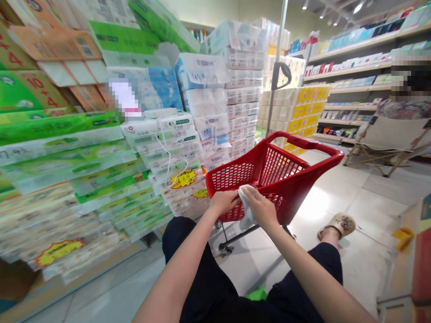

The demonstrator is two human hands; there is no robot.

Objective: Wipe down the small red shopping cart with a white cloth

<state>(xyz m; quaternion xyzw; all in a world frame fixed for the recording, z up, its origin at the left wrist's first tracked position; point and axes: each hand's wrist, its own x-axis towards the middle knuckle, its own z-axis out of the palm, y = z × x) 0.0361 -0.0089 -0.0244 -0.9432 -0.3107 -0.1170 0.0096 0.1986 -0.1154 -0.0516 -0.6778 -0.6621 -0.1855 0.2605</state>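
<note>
From the head camera, the person's right hand (263,208) has its fingers closed around a white cloth (247,219), which lies against the near rim of a red shopping cart (305,179) and hangs down outside it. The left hand (225,202), partly curled, rests at that rim beside the cloth; whether it grips anything I cannot tell

White cloth (247,210) partly hidden behind right hand (263,207); leftmost packs (57,154) blurred.
</note>
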